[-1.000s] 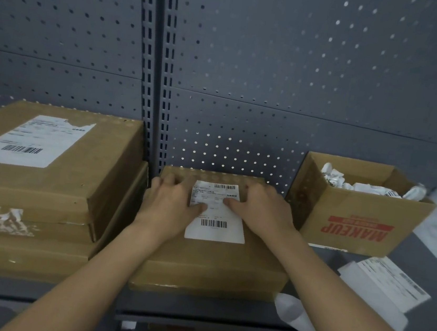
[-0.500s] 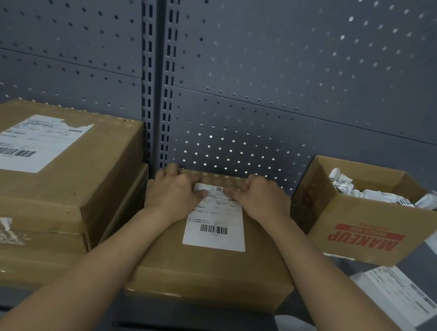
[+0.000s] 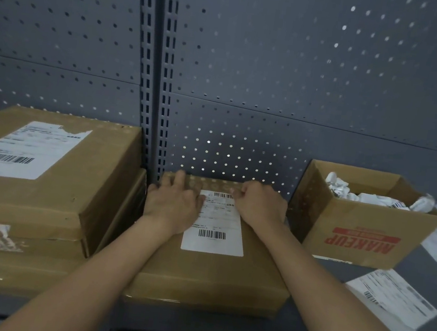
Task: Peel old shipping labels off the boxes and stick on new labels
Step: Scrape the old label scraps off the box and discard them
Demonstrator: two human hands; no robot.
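Here our left hand (image 3: 173, 201) lies flat, fingers straight and spread, on the middle box (image 3: 206, 276), its thumb on the left edge of the white label (image 3: 214, 243) stuck to the box top. Our right hand (image 3: 260, 205) curls its fingers at the label's far right corner; whether they pinch or press it, we cannot tell.

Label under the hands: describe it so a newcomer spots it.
On the grey shelf, find the middle box between the left stack and the open box with red print. The label lies on top. Unlike the torn label at left and loose sheet at right, the left hand and right hand rest on it.
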